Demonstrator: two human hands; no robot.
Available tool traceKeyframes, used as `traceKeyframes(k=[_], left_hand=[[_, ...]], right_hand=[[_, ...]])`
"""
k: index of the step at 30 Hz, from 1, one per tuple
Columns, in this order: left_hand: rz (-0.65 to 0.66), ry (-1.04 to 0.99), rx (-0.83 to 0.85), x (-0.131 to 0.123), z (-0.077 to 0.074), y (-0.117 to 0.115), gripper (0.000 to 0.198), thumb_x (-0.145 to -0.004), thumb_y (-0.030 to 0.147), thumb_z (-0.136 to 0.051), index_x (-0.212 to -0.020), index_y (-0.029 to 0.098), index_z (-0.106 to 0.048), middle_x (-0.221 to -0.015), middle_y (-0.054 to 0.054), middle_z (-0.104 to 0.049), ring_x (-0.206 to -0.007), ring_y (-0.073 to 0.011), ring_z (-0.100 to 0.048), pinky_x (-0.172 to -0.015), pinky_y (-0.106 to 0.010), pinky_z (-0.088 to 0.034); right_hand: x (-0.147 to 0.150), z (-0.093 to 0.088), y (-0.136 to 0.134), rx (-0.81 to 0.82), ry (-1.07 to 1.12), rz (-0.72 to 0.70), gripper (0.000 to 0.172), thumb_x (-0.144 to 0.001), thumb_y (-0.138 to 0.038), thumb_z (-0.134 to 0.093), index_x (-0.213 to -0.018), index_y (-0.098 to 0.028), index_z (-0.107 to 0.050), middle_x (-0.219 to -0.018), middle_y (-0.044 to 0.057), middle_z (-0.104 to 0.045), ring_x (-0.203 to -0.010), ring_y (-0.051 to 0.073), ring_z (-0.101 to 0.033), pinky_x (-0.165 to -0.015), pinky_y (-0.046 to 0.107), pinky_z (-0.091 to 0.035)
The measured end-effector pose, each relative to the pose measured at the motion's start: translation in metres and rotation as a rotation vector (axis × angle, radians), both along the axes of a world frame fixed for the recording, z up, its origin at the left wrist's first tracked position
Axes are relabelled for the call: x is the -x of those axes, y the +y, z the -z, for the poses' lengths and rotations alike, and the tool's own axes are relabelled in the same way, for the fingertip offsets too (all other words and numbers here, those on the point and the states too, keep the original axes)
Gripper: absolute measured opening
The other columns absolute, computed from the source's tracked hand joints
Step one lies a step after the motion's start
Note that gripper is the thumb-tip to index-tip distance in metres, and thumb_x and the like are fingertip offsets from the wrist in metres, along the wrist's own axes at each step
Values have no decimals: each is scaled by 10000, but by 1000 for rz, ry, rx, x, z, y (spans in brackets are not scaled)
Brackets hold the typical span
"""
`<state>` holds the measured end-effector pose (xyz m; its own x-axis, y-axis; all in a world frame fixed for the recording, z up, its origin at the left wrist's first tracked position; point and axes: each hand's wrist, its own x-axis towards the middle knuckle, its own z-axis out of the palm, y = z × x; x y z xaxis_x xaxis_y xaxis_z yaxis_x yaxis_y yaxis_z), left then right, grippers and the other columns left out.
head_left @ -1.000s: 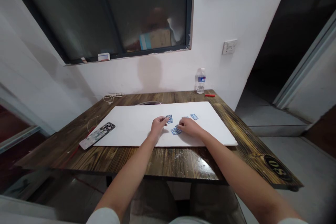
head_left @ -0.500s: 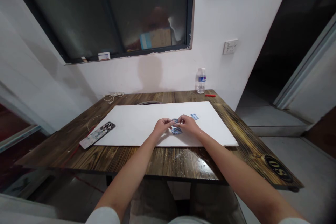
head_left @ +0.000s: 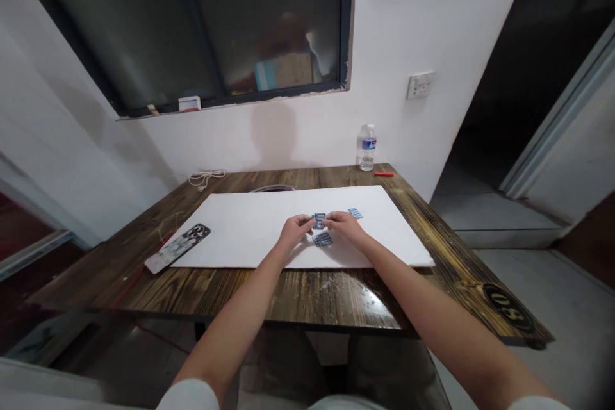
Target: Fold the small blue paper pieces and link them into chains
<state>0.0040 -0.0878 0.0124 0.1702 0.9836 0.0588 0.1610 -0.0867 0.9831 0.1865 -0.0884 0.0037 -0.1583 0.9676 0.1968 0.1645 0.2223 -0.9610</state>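
Between my two hands, a small flat blue piece (head_left: 319,220) with pale and dark bars, possibly a circuit board, is held up over the white board (head_left: 250,224). My left hand (head_left: 296,228) pinches its left edge with thumb and fingers closed. On the opposite edge, my right hand (head_left: 340,223) grips it the same way. Just below lies a similar blue piece (head_left: 322,240) with slanted bars, flat on the white board. Past my right hand rests another blue piece (head_left: 355,213). Exactly what these pieces are is too small to make out.
The white board lies on a dark wooden table (head_left: 307,298). A phone-like patterned object (head_left: 177,247) overlaps its left edge. Toward the wall are a water bottle (head_left: 368,148), a red pen-like stick (head_left: 384,174) and a white cord (head_left: 206,176). A number plate (head_left: 508,306) marks the right corner.
The held blue piece has turned to face me more and shows more of its surface. My right-hand fingers have shifted to its side edge; the other pieces stay put.
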Motion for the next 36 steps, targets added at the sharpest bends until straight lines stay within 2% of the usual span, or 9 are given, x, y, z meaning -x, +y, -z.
traceKeyframes(k=[5,10,15,19,22,28,32,36], left_hand=[[-36,-6,-44,-1,2,2,388,-626,499,-761,-752,140,-682,-557,-5,-600,-478,-91,-455,-482,-219,-294],[-124,-62,-63,0,1,4,373,-602,479,-768,-734,142,-677,-540,1,-582,-507,-105,-485,-499,-223,-331],[-200,-85,-46,2,1,5,337,-628,462,-760,-743,156,-679,-552,5,-569,-515,-103,-483,-479,-215,-348],[-201,-99,-43,1,2,5,326,-627,446,-771,-746,154,-686,-569,-1,-574,-529,-101,-494,-473,-203,-363],[-181,-156,-1,0,2,4,334,-604,430,-797,-732,149,-672,-607,-8,-592,-532,-91,-502,-495,-204,-408],[-173,-198,118,5,-1,6,352,-597,421,-813,-747,149,-648,-606,2,-555,-524,-98,-515,-488,-241,-498],[-143,-195,169,6,1,6,324,-616,391,-804,-737,147,-629,-551,13,-529,-493,-102,-515,-463,-245,-505],[-83,-239,249,1,3,3,293,-618,331,-814,-721,135,-623,-545,14,-534,-484,-97,-524,-511,-273,-546]], right_hand=[[-1,3,4,-44,-40,46,268,-691,-448,-597,-633,-187,-601,-597,-12,-572,-632,155,-518,-655,281,-386],[-6,1,7,-91,-155,63,284,-739,-442,-565,-613,-188,-573,-594,-19,-560,-621,146,-501,-630,268,-361],[-13,-3,4,-67,-451,-7,274,-761,-394,-609,-593,-178,-584,-581,-18,-569,-595,134,-489,-579,249,-322],[-15,-1,1,-112,-724,-39,224,-780,-320,-653,-611,-174,-635,-647,22,-644,-617,143,-519,-575,257,-312],[-15,1,0,-150,-840,-18,187,-754,-336,-719,-663,-178,-677,-725,51,-686,-654,164,-550,-573,269,-311],[-20,-4,-1,-73,-837,45,194,-791,-367,-698,-745,-182,-738,-754,66,-714,-699,190,-601,-592,272,-347],[-23,-7,-1,-48,-821,23,120,-725,-305,-752,-776,-197,-756,-753,36,-703,-702,177,-601,-587,255,-354],[-22,-4,-1,-76,-785,0,189,-658,-303,-811,-811,-205,-756,-750,14,-678,-685,161,-583,-568,238,-349]])
